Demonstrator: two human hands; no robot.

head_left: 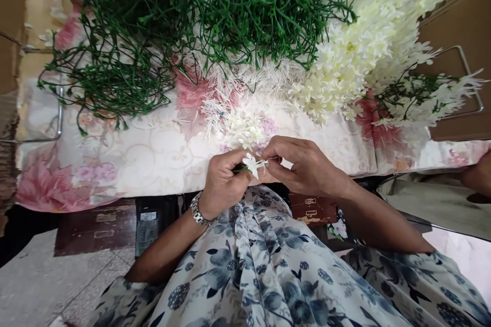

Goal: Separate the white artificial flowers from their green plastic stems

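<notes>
My left hand (pixel 224 179), with a metal watch at the wrist, pinches a thin green stem that carries a small white artificial flower (pixel 252 164). My right hand (pixel 303 166) is closed in a pinch on the flower's tip from the right. Both hands meet at the near edge of a table covered by a floral cloth (pixel 146 158). Just beyond them lies a small heap of white flower pieces (pixel 245 125).
A big pile of green plastic stems (pixel 184 15) fills the far left of the table. A mound of cream-white artificial flowers (pixel 368 41) lies at the far right. Brown cardboard boxes (pixel 456 36) stand on the right, and another person's arm (pixel 477 176) shows at the right edge.
</notes>
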